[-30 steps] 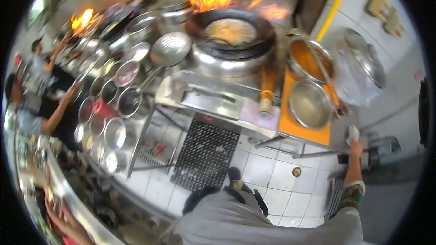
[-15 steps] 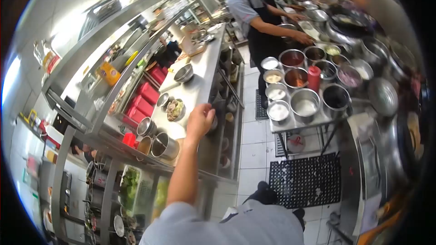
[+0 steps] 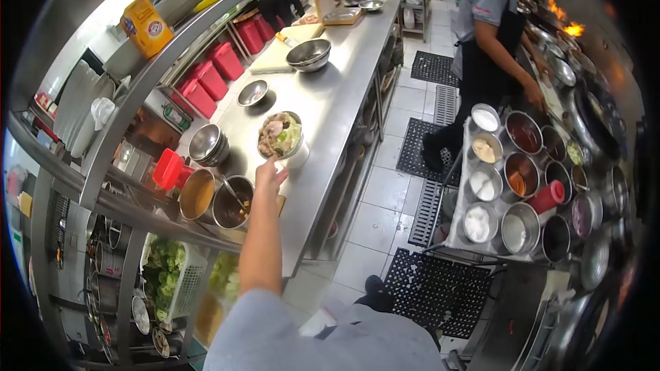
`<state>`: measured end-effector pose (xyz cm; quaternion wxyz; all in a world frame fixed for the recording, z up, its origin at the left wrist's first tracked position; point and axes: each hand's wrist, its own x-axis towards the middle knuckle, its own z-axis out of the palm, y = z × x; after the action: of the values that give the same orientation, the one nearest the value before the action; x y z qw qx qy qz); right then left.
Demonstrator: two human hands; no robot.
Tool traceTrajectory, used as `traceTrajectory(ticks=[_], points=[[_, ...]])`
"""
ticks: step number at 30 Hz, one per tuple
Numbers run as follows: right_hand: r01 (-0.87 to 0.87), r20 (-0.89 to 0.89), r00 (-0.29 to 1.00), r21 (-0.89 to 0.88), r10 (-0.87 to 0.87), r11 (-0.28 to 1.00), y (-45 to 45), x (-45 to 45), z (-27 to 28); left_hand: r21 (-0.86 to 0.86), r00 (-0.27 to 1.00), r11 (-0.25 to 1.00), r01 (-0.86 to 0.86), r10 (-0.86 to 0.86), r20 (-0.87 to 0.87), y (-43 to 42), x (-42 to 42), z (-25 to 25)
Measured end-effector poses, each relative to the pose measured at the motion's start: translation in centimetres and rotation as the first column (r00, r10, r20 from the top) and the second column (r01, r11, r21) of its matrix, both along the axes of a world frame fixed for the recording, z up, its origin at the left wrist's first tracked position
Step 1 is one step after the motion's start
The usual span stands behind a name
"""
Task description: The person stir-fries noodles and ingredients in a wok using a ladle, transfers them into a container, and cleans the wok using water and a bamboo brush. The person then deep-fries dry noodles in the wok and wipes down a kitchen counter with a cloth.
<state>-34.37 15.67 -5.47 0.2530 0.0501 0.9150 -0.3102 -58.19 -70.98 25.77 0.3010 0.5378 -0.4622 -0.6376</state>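
My left hand (image 3: 270,174) reaches out over the steel counter (image 3: 323,124), fingers partly spread and nothing seen in them. Its fingertips are at the near rim of a bowl of sliced meat and green vegetable (image 3: 280,134); I cannot tell whether they touch it. Below the forearm stands a steel pot with a ladle (image 3: 234,203), beside a pot of orange-brown liquid (image 3: 197,194). Stacked steel bowls (image 3: 207,144) and a small metal bowl (image 3: 253,93) are left of the hand. My right hand is out of view.
A rail shelf (image 3: 172,34) overhangs the counter's left side. On the right, a cart (image 3: 457,233) carries several seasoning pots and a red squeeze bottle (image 3: 548,196). A co-worker (image 3: 488,48) stands at the stove, where flames rise. Black mats (image 3: 440,292) lie on the tiled floor.
The view has swung so that the counter shows nearer and the cart farther right. My left hand has gone from above the counter's edge to the meat bowl, its fingers opening out.
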Motion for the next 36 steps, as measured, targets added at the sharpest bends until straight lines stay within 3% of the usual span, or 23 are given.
traceTrajectory(ticks=[1, 2, 3, 5, 7, 9, 11, 13, 15, 17, 19, 22, 26, 28, 30, 32, 35, 36], points=[[-0.066, -0.063, 0.996, -0.039, 0.064, 0.997, 3.1, 0.8, -3.6, 0.048, 1.0, 0.999, 0.024, -0.023, -0.013, -0.8, -0.3, -0.8], [-0.159, -0.242, 0.961, -0.102, 0.13, 0.982, -0.1, -1.1, 0.9, 0.093, 0.999, 0.994, 0.049, -0.046, -0.029, -1.3, -0.5, -1.2], [-0.081, 0.0, 0.997, -0.006, 0.081, 0.997, -2.6, -5.7, 5.8, 0.124, 0.998, 0.992, 0.01, -0.002, -0.064, -1.6, -0.8, -1.6], [-0.18, 0.09, 0.978, -0.098, 0.189, 0.979, -15.7, -16.7, 22.8, 0.122, 0.997, 0.992, 0.019, -0.009, -0.081, -2.3, -1.0, -2.3], [0.092, 0.204, 0.979, -0.37, -0.015, 0.924, -26.9, -23.0, 33.2, 0.118, 0.997, 0.993, 0.006, 0.002, -0.071, -1.7, -1.3, -1.6], [-0.177, -0.055, 0.983, -0.484, 0.172, 0.857, -29.8, -27.2, 29.8, 0.113, 0.998, 0.994, -0.009, 0.015, -0.059, -1.8, -1.6, -1.5], [-0.168, -0.021, 0.98, -0.607, 0.196, 0.776, -34.4, -31.1, 29.3, 0.128, 0.999, 0.991, -0.036, 0.04, -0.03, -0.8, -2.2, -0.1], [-0.21, -0.011, 0.96, -0.684, 0.278, 0.699, -40.6, -34.7, 31.6, 0.124, 0.998, 0.991, -0.049, 0.053, -0.027, -1.8, -2.2, -1.7], [-0.513, -0.233, 0.85, -0.571, 0.473, 0.64, -45.0, -39.0, 28.9, 0.098, 0.995, 0.99, -0.102, 0.103, -0.001, -2.7, -2.2, -2.9], [-0.646, -0.279, 0.762, -0.39, 0.585, 0.656, -50.6, -42.2, 31.6, 0.051, 0.988, 0.989, -0.141, 0.137, 0.077, -2.4, -1.7, -2.7], [-0.684, -0.333, 0.729, -0.404, 0.599, 0.608, -55.5, -46.0, 31.3, -0.024, 0.978, 0.992, -0.124, 0.126, 0.169, -1.7, -1.0, -1.8], [-0.764, -0.589, 0.641, -0.425, 0.492, 0.486, -63.1, -52.2, 27.3, -0.051, 0.978, 0.997, -0.061, 0.07, 0.194, -0.7, -0.3, 0.1], [-0.786, -0.653, 0.586, -0.315, 0.48, 0.532, -74.6, -58.9, 25.0, -0.041, 0.942, 0.993, -0.107, 0.115, 0.317, -1.2, 0.7, -0.9], [-0.8, -0.665, 0.567, -0.303, 0.487, 0.518, -79.3, -60.2, 22.9, -0.052, 0.943, 0.983, -0.176, 0.183, 0.276, -0.7, 1.1, -1.5], [-0.773, -0.644, 0.343, 0.22, 0.684, 0.595, -83.2, -60.2, 21.5, -0.058, 0.938, 0.965, -0.257, 0.264, 0.226, 0.3, 1.1, -2.0], [-0.795, -0.656, 0.323, 0.202, 0.682, 0.572, -86.8, -60.4, 20.7, -0.063, 0.924, 0.941, -0.332, 0.338, 0.177, 0.6, 0.8, -1.4], [-0.831, -0.694, 0.275, 0.176, 0.665, 0.528, -91.9, -60.8, 18.9, -0.084, 0.889, 0.933, -0.349, 0.358, 0.287, 0.2, 0.8, -0.9], [-0.851, -0.721, 0.239, 0.166, 0.65, 0.497, -93.4, -61.1, 18.5, -0.09, 0.923, 0.943, -0.32, 0.332, 0.194, -0.6, 1.6, -2.0]])
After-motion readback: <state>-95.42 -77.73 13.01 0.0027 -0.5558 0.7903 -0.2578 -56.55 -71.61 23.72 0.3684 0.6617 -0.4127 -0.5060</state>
